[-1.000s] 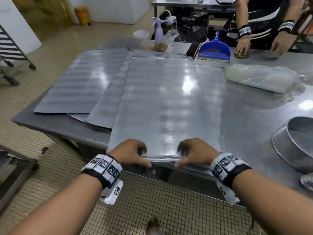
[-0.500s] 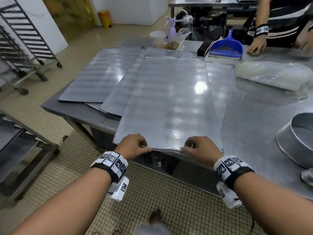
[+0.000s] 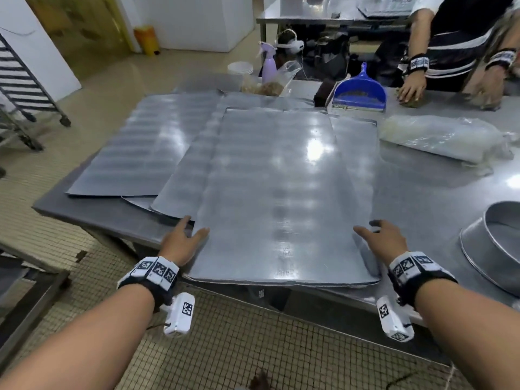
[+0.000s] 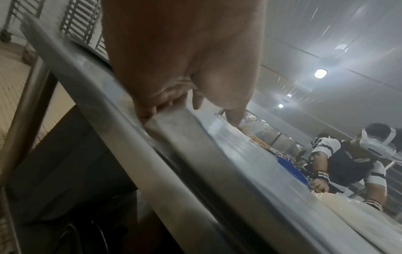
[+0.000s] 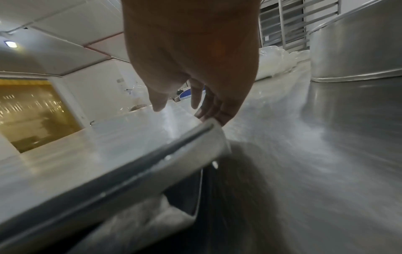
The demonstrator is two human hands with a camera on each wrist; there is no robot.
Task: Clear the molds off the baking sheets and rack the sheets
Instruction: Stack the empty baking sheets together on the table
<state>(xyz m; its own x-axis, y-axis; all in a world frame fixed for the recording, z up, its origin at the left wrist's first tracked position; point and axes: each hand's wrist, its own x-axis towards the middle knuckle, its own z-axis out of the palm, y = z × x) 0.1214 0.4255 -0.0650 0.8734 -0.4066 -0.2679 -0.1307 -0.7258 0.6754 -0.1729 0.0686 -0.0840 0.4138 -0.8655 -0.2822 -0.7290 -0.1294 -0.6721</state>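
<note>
Several flat metal baking sheets lie overlapping on the steel table [image 3: 422, 209]. The top baking sheet [image 3: 275, 192] reaches past the table's front edge toward me. My left hand [image 3: 183, 237] holds its left long edge near the front corner. In the left wrist view the left hand [image 4: 191, 110] has its thumb on top of the sheet [image 4: 217, 163] and its fingers curled under the rim. My right hand [image 3: 377, 237] holds the right long edge. In the right wrist view the right hand [image 5: 185, 110] has its fingers against the rim of the sheet [image 5: 108, 146] and its thumb over the top. A round metal mold [image 3: 501, 249] stands at the right.
A wheeled tray rack [image 3: 19, 88] stands on the floor at far left. A low metal cart [image 3: 28, 277] sits near my left. Behind the sheets are a blue dustpan [image 3: 358, 94], a spray bottle [image 3: 268, 66] and a plastic bag [image 3: 439, 139]. Another person [image 3: 450, 38] works at the table's far right.
Both hands have left the sheet's front short edge and moved apart to its two long sides. The top sheet has come nearer to me over the table's edge.
</note>
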